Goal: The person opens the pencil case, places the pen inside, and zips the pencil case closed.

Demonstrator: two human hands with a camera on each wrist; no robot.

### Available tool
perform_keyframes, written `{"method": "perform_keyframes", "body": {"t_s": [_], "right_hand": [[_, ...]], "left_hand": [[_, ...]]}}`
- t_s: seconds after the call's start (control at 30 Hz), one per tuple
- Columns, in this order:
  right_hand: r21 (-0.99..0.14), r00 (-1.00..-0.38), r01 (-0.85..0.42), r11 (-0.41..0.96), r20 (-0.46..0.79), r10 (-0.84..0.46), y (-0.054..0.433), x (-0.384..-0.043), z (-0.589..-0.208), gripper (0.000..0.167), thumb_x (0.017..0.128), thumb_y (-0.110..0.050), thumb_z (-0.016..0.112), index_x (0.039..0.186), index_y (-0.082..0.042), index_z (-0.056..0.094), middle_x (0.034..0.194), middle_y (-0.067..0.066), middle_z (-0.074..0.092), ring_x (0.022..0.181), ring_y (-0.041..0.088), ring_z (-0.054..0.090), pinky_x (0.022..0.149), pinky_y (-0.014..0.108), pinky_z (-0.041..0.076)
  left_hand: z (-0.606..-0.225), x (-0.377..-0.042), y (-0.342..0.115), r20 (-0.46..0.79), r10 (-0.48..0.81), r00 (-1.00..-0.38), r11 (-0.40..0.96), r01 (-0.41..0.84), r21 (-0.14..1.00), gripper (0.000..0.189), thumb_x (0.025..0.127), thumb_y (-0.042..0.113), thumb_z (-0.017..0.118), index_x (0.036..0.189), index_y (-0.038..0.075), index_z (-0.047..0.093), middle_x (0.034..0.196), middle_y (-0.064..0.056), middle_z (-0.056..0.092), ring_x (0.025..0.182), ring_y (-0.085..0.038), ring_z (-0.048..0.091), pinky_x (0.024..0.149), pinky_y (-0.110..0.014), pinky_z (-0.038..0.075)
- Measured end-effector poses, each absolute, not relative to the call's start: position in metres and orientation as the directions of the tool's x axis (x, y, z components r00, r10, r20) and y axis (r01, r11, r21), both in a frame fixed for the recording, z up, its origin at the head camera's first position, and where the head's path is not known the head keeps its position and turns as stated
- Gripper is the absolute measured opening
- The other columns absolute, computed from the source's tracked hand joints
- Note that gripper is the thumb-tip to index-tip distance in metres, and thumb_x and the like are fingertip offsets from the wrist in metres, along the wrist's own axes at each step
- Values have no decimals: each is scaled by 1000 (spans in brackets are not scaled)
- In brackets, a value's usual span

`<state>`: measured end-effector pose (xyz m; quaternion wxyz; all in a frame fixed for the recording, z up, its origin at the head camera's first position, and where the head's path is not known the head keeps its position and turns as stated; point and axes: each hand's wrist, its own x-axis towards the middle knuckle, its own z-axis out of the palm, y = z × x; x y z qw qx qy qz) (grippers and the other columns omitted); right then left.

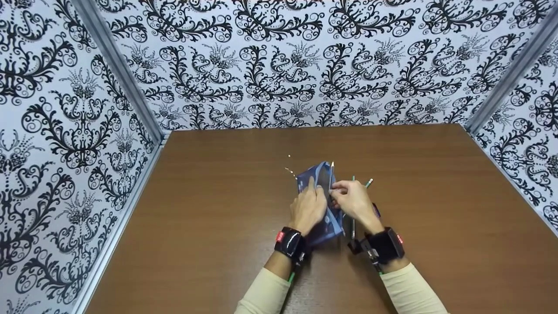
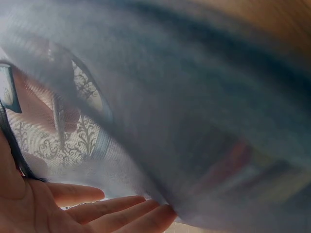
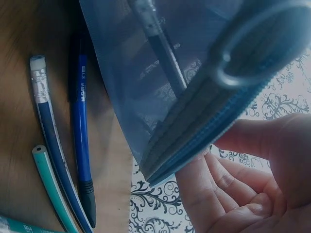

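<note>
My left hand (image 1: 308, 207) holds a translucent blue mesh zip pouch (image 1: 320, 235) raised over the table, its fingers spread along the side and its thumb at the opening. With my right hand (image 1: 353, 200) I pinch a pencil (image 1: 332, 171) at the pouch's mouth, its pale tip pointing up. Through the mesh, the right wrist view shows the pencil's shaft (image 3: 165, 58) slanting down inside. The zipper edge (image 3: 214, 126) partly hides my right fingertips. Blurred reddish and yellowish shapes show through the pouch in the left wrist view.
Right of the pouch, a blue pen (image 3: 81, 126), a dark blue pencil (image 3: 51, 131) with a white eraser and a green pencil (image 3: 51, 182) lie on the brown table (image 1: 209, 196). A thin pale dotted strand (image 1: 290, 170) extends from the pouch's left side. Patterned walls surround the table.
</note>
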<state>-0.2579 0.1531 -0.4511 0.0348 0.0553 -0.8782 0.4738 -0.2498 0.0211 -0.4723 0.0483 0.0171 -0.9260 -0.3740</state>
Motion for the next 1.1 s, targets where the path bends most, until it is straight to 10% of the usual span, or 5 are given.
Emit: {"method": "perform_keyframes", "body": {"t_s": [1.1], "right_hand": [[-867,-989,-128,481,77,-124,163,-257,-442,25,92,2,62,113,15,64,86,25,72,64,25,72,59,31,60]], "left_hand": [[-471,-249,21,75,-65,-995,701,8,713,55,105,36,28,152,11,40,136,-10,62,116,-38,63,94,-54,49]]}}
